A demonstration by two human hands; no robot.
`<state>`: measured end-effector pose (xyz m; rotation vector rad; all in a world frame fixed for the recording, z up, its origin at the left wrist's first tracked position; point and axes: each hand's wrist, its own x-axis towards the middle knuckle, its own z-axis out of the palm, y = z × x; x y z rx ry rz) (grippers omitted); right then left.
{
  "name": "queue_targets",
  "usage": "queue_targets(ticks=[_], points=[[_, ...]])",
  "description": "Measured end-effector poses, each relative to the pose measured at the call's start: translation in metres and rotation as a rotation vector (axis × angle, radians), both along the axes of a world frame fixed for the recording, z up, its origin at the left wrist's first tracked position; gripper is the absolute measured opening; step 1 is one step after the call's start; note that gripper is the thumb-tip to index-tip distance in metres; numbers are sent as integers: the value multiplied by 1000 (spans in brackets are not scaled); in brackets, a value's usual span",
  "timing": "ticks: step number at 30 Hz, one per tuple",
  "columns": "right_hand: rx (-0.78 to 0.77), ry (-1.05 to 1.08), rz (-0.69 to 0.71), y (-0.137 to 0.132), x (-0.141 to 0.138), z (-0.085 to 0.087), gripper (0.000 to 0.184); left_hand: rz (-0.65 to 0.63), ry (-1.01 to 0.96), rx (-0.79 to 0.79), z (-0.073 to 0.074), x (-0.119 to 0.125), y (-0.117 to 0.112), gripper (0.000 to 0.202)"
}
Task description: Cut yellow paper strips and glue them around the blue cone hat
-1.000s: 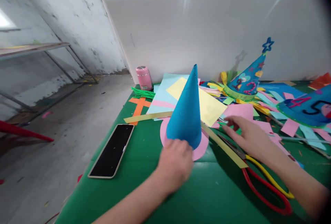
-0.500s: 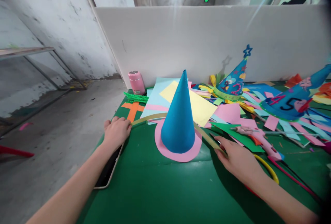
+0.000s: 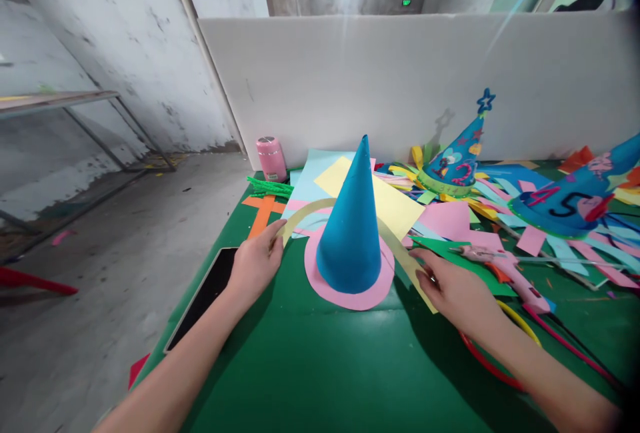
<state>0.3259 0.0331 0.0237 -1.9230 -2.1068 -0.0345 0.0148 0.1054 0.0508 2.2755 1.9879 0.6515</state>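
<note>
A plain blue paper cone (image 3: 352, 226) stands upright on a pink paper disc (image 3: 350, 291) on the green table (image 3: 320, 366). A long olive-yellow paper strip (image 3: 306, 211) arcs behind the cone. My left hand (image 3: 256, 263) pinches the strip's left end, fingers closed. My right hand (image 3: 453, 289) grips its right end beside the disc.
A black phone (image 3: 203, 296) lies under my left wrist. Pink glue gun (image 3: 500, 263), red-and-yellow scissors (image 3: 493, 353), decorated cone hats (image 3: 457, 156) (image 3: 575, 196), coloured paper sheets and scraps (image 3: 395, 206) crowd the right. Pink bottle (image 3: 271, 158), green pipe cleaners (image 3: 267, 187), white board (image 3: 400, 79) behind.
My left hand went from the cone's base out to the strip's left end, then brought it inward. The right hand took the other end. The strip now curves behind the cone.
</note>
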Motion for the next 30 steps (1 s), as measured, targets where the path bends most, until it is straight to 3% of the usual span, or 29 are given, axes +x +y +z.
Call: queue_targets(ticks=[7,11,14,17,21,26,30], points=[[136,-23,30,8,-1,32,23,-56,-93,173,23,20,5,34],[150,-20,40,9,0,36,23,-72,-97,214,26,22,4,32],[124,-3,59,7,-4,27,24,-79,-82,213,16,22,-5,30],[46,40,120,2,-11,15,25,-98,-67,191,-5,26,-25,29],[-102,137,223,-6,-18,7,29,-228,-50,92,-26,34,-61,30],[-222,230,325,-10,-14,8,36,-402,1,-76,-25,38,-88,46],[-252,357,361,-11,-15,1,29,-521,88,-149,-27,44,-88,38]])
